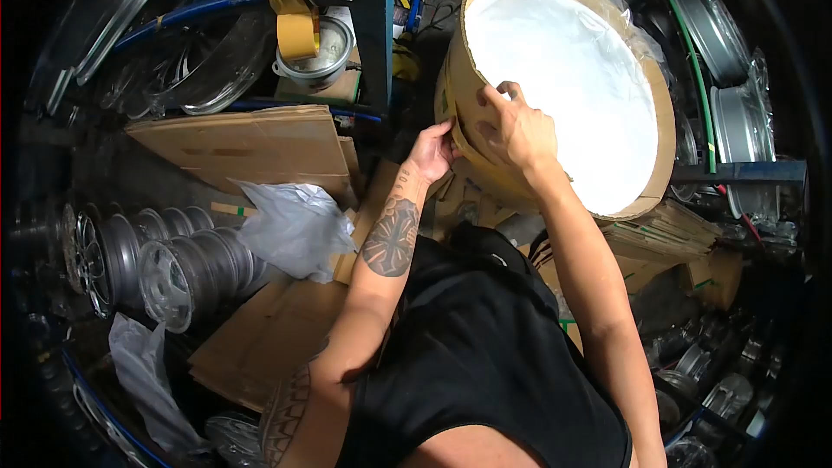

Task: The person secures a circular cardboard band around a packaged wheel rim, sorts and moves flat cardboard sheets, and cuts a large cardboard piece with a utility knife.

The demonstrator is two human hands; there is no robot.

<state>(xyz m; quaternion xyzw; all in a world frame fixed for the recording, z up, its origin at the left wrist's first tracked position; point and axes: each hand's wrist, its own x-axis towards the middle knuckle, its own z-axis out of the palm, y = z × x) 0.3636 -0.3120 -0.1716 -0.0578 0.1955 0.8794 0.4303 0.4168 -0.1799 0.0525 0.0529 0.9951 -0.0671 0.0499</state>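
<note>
A large round package (563,78), wrapped in a cardboard band with white sheeting over its face, stands tilted in front of me. Its cardboard wall (464,91) carries yellowish tape (475,154) low on the near left side. My left hand (432,152) is at that wall by the tape, fingers closed and partly hidden; what they pinch I cannot make out. Over the near rim is my right hand (523,132), its fingers bent and apart against the cardboard, with nothing visible in them. Clear plastic film (598,2) pokes out at the far rim.
Flat cardboard sheets (251,146) lean at the left, with crumpled pale plastic (295,227) below. Several wheel rims (178,269) lie at lower left; others (747,126) sit on the right rack. A yellow tape roll (297,35) hangs by a lidded pot (325,56), beside a blue post (379,26).
</note>
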